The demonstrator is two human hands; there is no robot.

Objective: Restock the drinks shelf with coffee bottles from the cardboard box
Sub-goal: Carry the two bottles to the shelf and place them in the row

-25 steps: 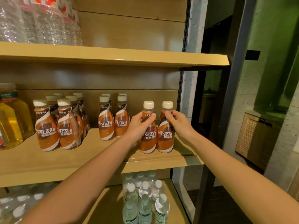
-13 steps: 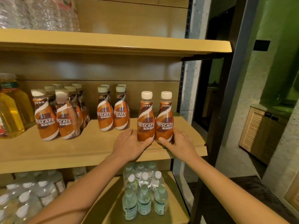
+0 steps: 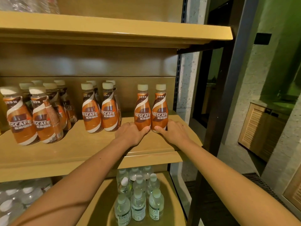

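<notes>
Two brown coffee bottles with cream caps stand upright side by side at the right end of the middle wooden shelf (image 3: 78,149). My left hand (image 3: 130,132) holds the base of the left coffee bottle (image 3: 142,110), fingers curled round its side and thumb on its front. My right hand (image 3: 175,132) holds the base of the right coffee bottle (image 3: 160,110) the same way. A pair of coffee bottles (image 3: 101,113) with more behind stands just left of them. A larger group of coffee bottles (image 3: 32,118) stands at the shelf's left. The cardboard box is out of view.
The upper shelf (image 3: 114,33) overhangs close above the bottle caps. Small water bottles (image 3: 138,201) fill the lower shelf, with more at the lower left. A dark metal upright (image 3: 179,79) bounds the shelf on the right. A louvred wooden cabinet (image 3: 260,128) stands beyond.
Both hands slid from the upper bodies of the two bottles down to their bases. The two bottles now stand further back on the shelf.
</notes>
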